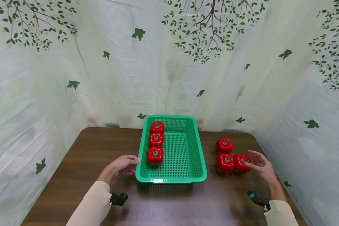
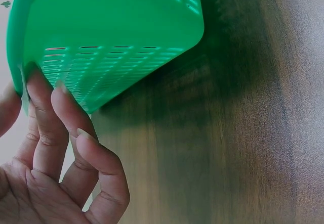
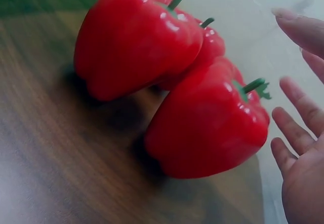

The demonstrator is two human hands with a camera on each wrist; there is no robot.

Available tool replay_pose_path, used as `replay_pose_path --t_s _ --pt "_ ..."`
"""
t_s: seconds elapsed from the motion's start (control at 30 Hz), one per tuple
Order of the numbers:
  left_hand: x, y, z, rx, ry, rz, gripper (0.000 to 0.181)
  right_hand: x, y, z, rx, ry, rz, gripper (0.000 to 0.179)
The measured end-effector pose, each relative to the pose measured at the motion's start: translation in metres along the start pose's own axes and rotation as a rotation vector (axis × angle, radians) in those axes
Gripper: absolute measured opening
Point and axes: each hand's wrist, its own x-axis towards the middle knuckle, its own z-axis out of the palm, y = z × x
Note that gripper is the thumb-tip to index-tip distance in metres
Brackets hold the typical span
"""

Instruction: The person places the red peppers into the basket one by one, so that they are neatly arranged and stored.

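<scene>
A green plastic basket (image 1: 200,157) stands on the table, with three red bell peppers (image 1: 155,156) in a row along its left side. My left hand (image 1: 127,165) pinches the basket's left rim between thumb and fingers; the left wrist view shows the fingers curled under the rim (image 2: 16,42). To the right of the basket three more red bell peppers sit in a cluster: a back one (image 1: 224,145), a front left one (image 1: 225,162) and a front right one (image 1: 241,165). Beside the front right pepper (image 3: 207,128), my right hand (image 1: 262,166) has its fingers spread and holds nothing.
The brown wooden table (image 1: 101,144) has rounded back corners. Behind it and at both sides hangs a pale curtain (image 1: 115,88) printed with leaves and branches. A dark wrist camera (image 1: 118,199) sits on the left wrist, another (image 1: 258,199) on the right.
</scene>
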Motion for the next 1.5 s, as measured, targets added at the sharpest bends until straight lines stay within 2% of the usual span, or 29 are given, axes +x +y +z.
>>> replay_pose_path --t_s 0.17,0.43,0.8,1.13,1.5 --pt "-0.001 0.0 0.0 0.001 -0.005 0.002 0.026 -0.001 0.006 0.002 -0.035 -0.003 0.044 0.062" --pt "-0.001 -0.001 -0.001 0.0 -0.02 0.008 0.027 0.0 0.008 0.008 -0.136 -0.002 0.145 0.076" --pt "-0.002 0.0 -0.001 -0.005 -0.012 0.006 0.026 0.005 0.018 0.01 -0.196 -0.009 0.167 0.08" --pt "-0.001 -0.001 -0.001 -0.002 -0.01 0.007 0.028 0.008 0.022 0.013 -0.258 0.03 0.201 0.082" --pt "0.0 -0.001 0.0 0.002 -0.005 0.005 0.029 0.009 0.02 0.017 -0.221 0.039 0.259 0.088"
